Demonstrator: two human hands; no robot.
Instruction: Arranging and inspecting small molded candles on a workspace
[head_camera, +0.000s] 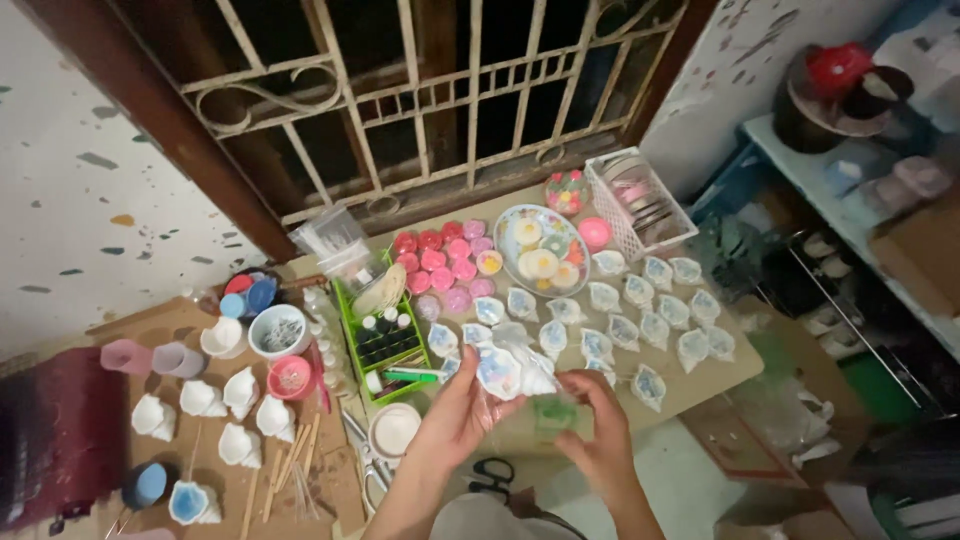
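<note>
We note a glossy blue-and-white shell-shaped piece (500, 372) wrapped in crinkled clear plastic film in the left hand (452, 420), with a green plastic tray (352, 330) at 10 o'clock, thin matt wooden sticks (283, 470) at 8 o'clock, and painted metal window bars (420, 90) at 12 o'clock.

A low cardboard work surface (700, 385) sits below a window with a white scrolled metal grille (420, 90). Rows of wrapped shell-shaped pieces (640, 310) lie at the right. Behind them, a patterned plate (541, 250) holds round cream pieces, beside pink and red round pieces (445, 265) and a white mesh basket (640, 200). A green tray (385, 345) holds small dark bottles. At left lie bare white shell shapes (215, 415), small bowls (278, 330), pastel cups (150, 358) and wooden sticks (285, 470). Black scissors (492, 478) lie near the bottom edge.
</note>
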